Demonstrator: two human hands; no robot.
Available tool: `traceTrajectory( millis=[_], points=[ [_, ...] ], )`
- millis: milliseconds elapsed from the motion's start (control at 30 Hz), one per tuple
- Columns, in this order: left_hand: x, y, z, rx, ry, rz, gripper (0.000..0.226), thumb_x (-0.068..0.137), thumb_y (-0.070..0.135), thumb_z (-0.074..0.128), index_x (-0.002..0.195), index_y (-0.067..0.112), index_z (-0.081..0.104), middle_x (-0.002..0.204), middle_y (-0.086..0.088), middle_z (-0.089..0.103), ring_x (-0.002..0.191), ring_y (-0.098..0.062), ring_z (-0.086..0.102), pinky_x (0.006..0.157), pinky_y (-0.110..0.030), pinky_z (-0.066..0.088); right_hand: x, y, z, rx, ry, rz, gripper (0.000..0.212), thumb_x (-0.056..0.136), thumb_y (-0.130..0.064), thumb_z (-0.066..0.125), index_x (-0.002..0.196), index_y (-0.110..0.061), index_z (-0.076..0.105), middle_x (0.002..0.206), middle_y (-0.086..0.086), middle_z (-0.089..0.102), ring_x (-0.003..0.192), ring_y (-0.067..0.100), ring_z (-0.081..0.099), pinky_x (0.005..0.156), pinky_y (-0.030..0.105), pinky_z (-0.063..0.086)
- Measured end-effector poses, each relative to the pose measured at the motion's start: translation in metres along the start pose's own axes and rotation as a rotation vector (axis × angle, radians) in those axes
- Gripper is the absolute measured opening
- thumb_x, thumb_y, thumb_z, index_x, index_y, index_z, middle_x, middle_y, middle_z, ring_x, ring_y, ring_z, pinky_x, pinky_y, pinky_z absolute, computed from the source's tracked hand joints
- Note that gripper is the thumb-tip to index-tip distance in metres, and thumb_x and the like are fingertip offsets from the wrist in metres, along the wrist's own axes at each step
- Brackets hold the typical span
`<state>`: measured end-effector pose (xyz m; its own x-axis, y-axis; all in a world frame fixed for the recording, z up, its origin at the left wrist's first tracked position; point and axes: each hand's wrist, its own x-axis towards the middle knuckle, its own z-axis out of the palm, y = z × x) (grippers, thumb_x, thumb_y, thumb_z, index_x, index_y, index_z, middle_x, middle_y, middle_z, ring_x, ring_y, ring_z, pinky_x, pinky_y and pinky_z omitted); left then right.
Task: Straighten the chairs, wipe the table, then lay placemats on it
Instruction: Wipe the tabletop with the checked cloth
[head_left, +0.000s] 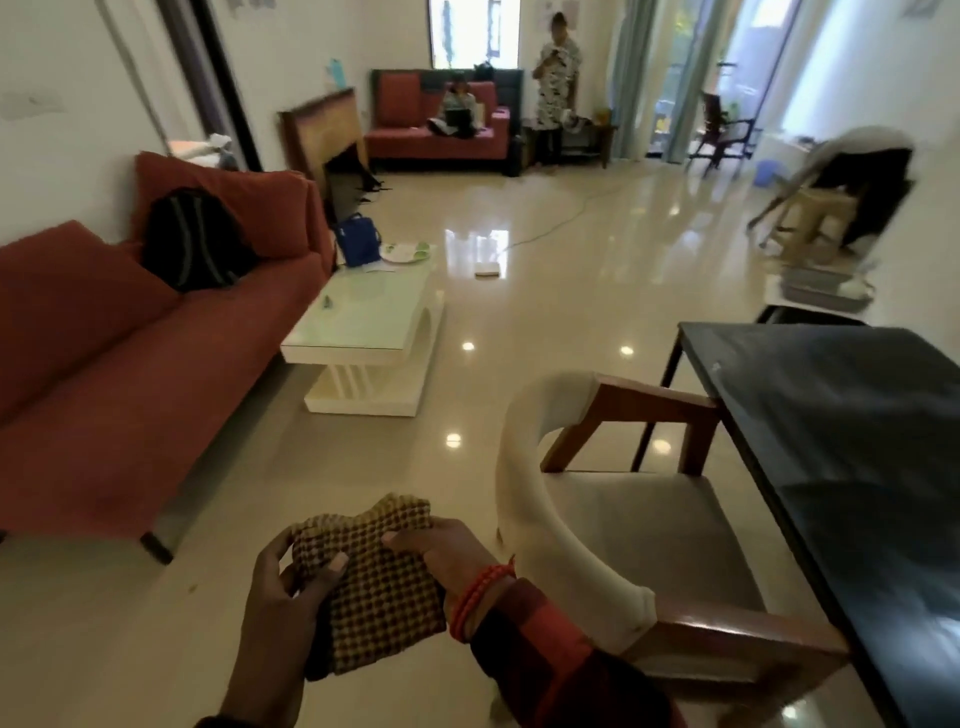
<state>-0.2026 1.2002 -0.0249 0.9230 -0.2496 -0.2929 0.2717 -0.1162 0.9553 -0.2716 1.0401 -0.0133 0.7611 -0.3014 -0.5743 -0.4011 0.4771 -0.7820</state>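
I see both hands low in the view, at about 6 o'clock, sharing one folded woven cloth (371, 582) in a brown and yellow check. My left hand (283, 597) grips the cloth's left edge, its thumb lying across the top face and its fingers (284, 545) curled round the rim. My right hand (447, 551) pinches the upper right part of the cloth, fingers clenched on the bunched weave; an orange bead bracelet (480, 592) sits at that wrist above a dark red sleeve (540, 654). The cloth hangs over the glossy tiled floor (545, 322), touching neither counter nor chair.

Just beside the hands, at 4 o'clock, stands a chair (649, 525) with a curved pale back, grey seat and wooden arms; its front is tucked against the edge of the dark counter (852, 426), which runs from 3 o'clock down to 5 o'clock. The counter's top shows streaky reflections.

At 9 o'clock a red sofa (109, 353) lines the wall, with a black backpack (195, 241) on it. At 11 o'clock a white coffee table (363, 332) stands near the sofa. At 12 o'clock, far off, a second red sofa (441, 132) holds a seated person (457, 106), and another person (558, 78) stands beside it. At 2 o'clock another chair (836, 192) appears tilted, though blur keeps me from being sure.
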Motion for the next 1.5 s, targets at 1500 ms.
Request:
traceTrajectory(
  millis=[1500],
  points=[
    [0.692, 0.241, 0.493, 0.263, -1.204, -0.108, 0.054, 0.096, 0.019, 0.065, 0.141, 0.04, 0.044, 0.129, -0.003, 0.063, 0.109, -0.031, 0.067, 0.064, -0.044, 0.061, 0.51, -0.426, -0.196, 0.692, 0.878, -0.362, 0.022, 0.095, -0.004, 0.061, 0.116, -0.008, 0.066, 0.111, 0.015, 0.073, 0.102, 0.033, 0.07, 0.088, 0.047, 0.059]
  ],
)
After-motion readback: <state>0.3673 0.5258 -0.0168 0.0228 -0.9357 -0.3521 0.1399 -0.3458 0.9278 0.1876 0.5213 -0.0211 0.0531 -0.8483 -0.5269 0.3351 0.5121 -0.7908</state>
